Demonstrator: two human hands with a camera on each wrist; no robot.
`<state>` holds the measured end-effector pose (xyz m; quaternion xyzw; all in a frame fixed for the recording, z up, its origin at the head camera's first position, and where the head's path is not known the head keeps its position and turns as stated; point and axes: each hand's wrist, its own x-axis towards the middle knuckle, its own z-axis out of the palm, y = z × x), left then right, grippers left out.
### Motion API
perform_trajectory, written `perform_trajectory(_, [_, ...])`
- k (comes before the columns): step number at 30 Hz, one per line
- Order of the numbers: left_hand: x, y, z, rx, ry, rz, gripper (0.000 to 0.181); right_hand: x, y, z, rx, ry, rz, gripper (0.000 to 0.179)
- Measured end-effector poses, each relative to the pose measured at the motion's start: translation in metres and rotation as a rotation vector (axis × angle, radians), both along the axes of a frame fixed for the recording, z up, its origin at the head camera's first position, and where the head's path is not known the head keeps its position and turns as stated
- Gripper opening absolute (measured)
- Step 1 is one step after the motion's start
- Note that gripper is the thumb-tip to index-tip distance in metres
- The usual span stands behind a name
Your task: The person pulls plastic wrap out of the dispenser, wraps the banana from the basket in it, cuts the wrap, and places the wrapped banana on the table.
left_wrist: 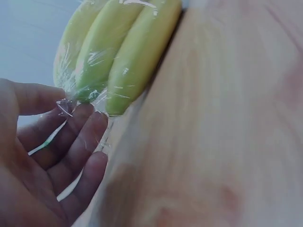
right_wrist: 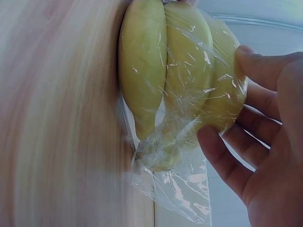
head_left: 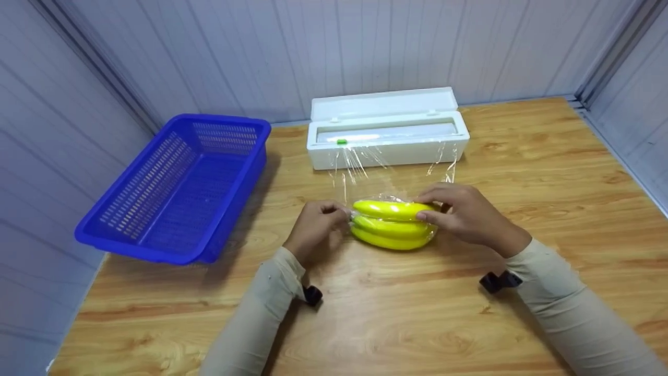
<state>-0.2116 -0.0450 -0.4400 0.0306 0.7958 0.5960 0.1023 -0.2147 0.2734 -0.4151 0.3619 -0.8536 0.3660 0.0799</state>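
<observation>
A bunch of yellow bananas (head_left: pixel 391 227), three of them showing, is wrapped in clear cling film (left_wrist: pixel 97 94). My left hand (head_left: pixel 318 224) pinches the film between thumb and fingers at the bunch's left end, by the greenish tips. On the other side my right hand (head_left: pixel 459 214) grips the bananas, thumb on the near face and fingers round the far side. Loose film bunches and hangs past the stem end in the right wrist view. From the bunch a sheet of film stretches back to the white cling film dispenser (head_left: pixel 389 154), whose lid stands up.
A blue plastic basket (head_left: pixel 222 222) with slotted sides stands on the left of the wooden table (head_left: pixel 417 318). On the dispenser's front edge sits a small green slider (head_left: pixel 342 141). Pale panelled walls (head_left: pixel 365 47) close off the back and both sides.
</observation>
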Motion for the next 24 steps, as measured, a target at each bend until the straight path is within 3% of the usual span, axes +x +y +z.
perform_trajectory(6, [-0.008, 0.005, 0.003, 0.104, -0.168, 0.069, 0.017, -0.002, -0.002, 0.000, 0.022, -0.008, 0.004, 0.023])
perform_trajectory(13, [-0.013, 0.009, 0.008, 0.172, -0.209, 0.062, 0.008, -0.002, 0.000, 0.003, 0.004, -0.011, 0.016, 0.023])
perform_trajectory(16, [-0.013, 0.009, 0.009, 0.114, -0.124, 0.056, 0.014, -0.002, 0.001, 0.003, -0.007, -0.014, 0.018, 0.023])
perform_trajectory(21, [-0.010, 0.007, 0.007, -0.134, 0.171, 0.030, 0.015, -0.002, 0.003, 0.002, -0.019, -0.020, 0.023, 0.022])
perform_trajectory(24, [-0.008, 0.006, 0.006, -0.232, 0.305, -0.033, 0.007, 0.000, 0.003, 0.002, -0.026, -0.023, 0.019, 0.022])
